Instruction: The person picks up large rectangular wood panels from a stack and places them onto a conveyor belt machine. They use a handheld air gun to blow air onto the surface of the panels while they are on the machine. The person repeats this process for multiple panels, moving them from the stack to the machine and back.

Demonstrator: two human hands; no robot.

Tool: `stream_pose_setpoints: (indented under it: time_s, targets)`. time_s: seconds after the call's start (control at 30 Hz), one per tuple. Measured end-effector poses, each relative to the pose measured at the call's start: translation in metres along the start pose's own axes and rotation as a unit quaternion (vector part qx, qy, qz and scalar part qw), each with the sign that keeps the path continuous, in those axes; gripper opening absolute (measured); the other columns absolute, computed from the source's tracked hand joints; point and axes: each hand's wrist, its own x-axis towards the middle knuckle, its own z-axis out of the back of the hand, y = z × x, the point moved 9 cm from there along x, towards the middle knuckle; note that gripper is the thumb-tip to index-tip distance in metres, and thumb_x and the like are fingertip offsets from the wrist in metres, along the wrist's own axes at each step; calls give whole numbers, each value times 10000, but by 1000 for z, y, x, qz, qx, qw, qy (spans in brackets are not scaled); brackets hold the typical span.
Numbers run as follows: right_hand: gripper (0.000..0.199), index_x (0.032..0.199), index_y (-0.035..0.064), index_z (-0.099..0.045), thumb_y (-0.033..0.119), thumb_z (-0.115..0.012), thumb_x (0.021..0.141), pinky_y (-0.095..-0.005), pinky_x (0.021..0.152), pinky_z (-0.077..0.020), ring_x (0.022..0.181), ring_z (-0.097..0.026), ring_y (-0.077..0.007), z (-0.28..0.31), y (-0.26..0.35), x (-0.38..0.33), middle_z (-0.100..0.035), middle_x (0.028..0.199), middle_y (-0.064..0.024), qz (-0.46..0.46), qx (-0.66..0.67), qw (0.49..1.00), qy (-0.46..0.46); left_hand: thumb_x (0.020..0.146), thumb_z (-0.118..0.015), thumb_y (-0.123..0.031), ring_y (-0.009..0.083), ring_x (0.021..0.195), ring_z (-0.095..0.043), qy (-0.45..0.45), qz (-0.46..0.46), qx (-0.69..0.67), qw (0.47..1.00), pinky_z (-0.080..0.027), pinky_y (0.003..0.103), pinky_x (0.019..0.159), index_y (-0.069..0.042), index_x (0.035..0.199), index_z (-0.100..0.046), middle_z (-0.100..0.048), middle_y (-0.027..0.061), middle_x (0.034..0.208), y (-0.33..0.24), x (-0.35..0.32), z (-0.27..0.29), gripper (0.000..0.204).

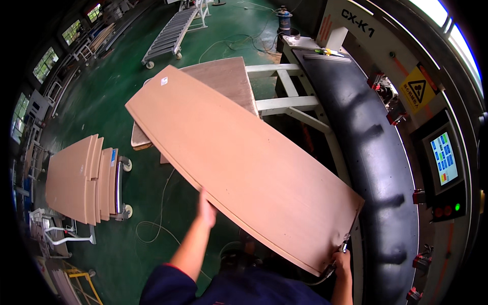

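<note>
A long brown board [244,168] with a grooved long edge lies slantwise in front of me, its far end over a stack of similar boards [223,76]. My left hand [207,211] grips its near long edge, the fingers partly hidden beneath. At the board's near right corner, my right hand [342,262] is closed around an air blow gun [345,245] with a metal tip. A dark hose [325,277] runs from it toward my body. The tip is close to the board's end, where small dark marks show.
To the right stands a machine with a black bed [376,152], red-tipped clamps [396,118] and a lit touch screen [443,156]. White frame bars [287,104] join its side. Boards lean on a wheeled cart [122,188] at left. A roller conveyor [173,33] stands farther off; thin hoses cross the green floor.
</note>
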Motion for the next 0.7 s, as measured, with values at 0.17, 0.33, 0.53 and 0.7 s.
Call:
stream_pose_setpoints:
  time_s: [0.17,0.33,0.53,0.7]
  targets:
    - [74,690,9,-605,-10,-543,654,-325,538,-433,573,-532,-163,-66,-44,-24,-569,630,-25,6,-148,982,117,946,-487,-597,243,1320,-451,52,188,-6,981,-376,497,1065,-143,1502,-308,-447,76,1467,165,-163,-37,739]
    - [137,857,16,-688,45,-602,754,-317,679,-497,702,-621,-160,-140,-45,-127,-677,749,-84,89,-170,882,430,949,-537,-546,292,1273,-510,-95,115,-30,988,-410,486,1065,-71,1439,-412,-509,130,1412,176,-208,17,694]
    - [84,771,19,-638,-36,-606,715,-293,695,-495,732,-603,-126,-85,-9,-128,-650,742,-48,157,-100,919,347,903,-442,-709,279,1137,-605,-260,-19,216,941,-488,428,958,79,1294,-535,-611,207,1256,104,-222,180,885]
    - [51,835,38,-615,31,-632,787,-254,557,-434,612,-528,-106,-83,5,-41,-574,703,-9,113,23,959,261,853,-307,-826,377,1130,-609,-403,51,422,811,-468,449,967,167,1198,-564,-610,319,1194,33,-275,245,1082]
